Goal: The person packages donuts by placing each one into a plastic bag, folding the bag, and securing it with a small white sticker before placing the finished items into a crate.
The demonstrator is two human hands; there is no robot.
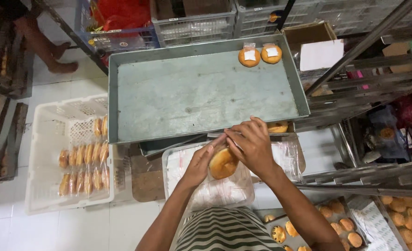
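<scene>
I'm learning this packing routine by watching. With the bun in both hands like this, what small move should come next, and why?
Probably seat the bun fully in its clear bag and close the mouth. Both the left hand and right hand pinch the plastic around it, and two bagged buns already lie finished on the grey tray.

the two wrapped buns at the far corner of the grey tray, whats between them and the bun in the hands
In the head view, only bare grey tray floor lies between the two wrapped buns and the bun held by the left hand and right hand, then the tray's near rim.
</scene>
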